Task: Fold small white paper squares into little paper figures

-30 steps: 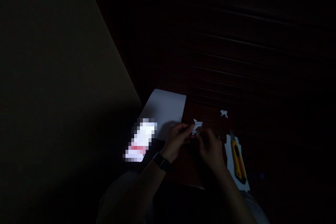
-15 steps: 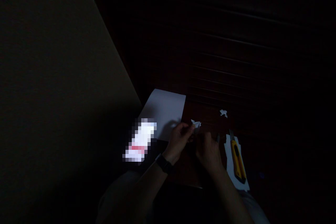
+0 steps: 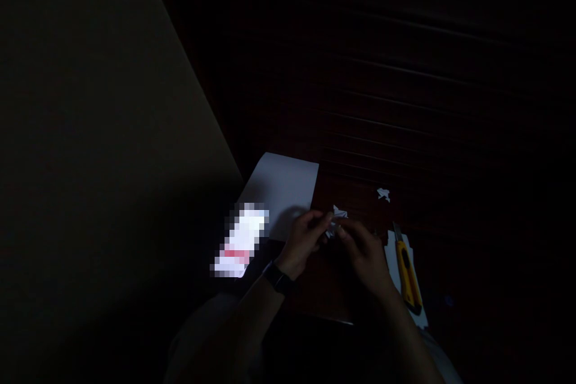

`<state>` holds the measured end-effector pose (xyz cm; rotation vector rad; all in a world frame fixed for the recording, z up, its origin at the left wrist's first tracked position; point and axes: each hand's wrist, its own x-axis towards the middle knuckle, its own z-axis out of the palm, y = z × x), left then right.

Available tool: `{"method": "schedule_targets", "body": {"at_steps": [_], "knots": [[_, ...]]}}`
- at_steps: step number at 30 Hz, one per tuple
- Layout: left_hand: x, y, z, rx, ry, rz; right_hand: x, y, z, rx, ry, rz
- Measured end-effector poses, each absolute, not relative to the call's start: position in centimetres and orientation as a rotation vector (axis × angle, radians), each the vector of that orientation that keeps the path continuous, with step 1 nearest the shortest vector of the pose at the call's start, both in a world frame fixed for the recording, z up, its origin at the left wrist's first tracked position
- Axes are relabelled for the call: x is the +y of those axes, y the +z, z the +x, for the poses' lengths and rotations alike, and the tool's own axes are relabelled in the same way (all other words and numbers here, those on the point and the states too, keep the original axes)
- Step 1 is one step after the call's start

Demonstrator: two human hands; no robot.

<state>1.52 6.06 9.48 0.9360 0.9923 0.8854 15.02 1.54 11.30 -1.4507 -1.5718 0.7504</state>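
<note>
A small white folded paper (image 3: 341, 212) with pointed corners is pinched between the thumb and fingers of my left hand (image 3: 306, 242), which has a dark watch on its wrist. My right hand (image 3: 365, 252) meets it from the other side, thumb and forefinger closed on its lower right part. The fingers cover much of the paper, and the dim light hides its exact shape. Beyond my right hand lies another small folded white paper (image 3: 384, 194), resting on the dark tabletop (image 3: 321, 294).
On the left lies a white sheet (image 3: 288, 183), with a bright, blurred-out phone-like screen (image 3: 240, 240) at its near corner. To the right a yellow utility knife (image 3: 407, 273), blade out, rests on a pale card (image 3: 393, 267). A wall (image 3: 112, 132) rises at left.
My right hand has turned and opened out from a curled pose, its fingertips coming onto the folded paper. The paper has tilted and shifted slightly right in my left hand.
</note>
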Motion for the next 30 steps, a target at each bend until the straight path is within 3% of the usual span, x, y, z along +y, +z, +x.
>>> {"method": "schedule_targets", "body": {"at_steps": [30], "knots": [[5.97,9.04,1.87,0.925,0.822,0.776,1.45,10.76,14.68,-1.585,0.657,-1.592]]}}
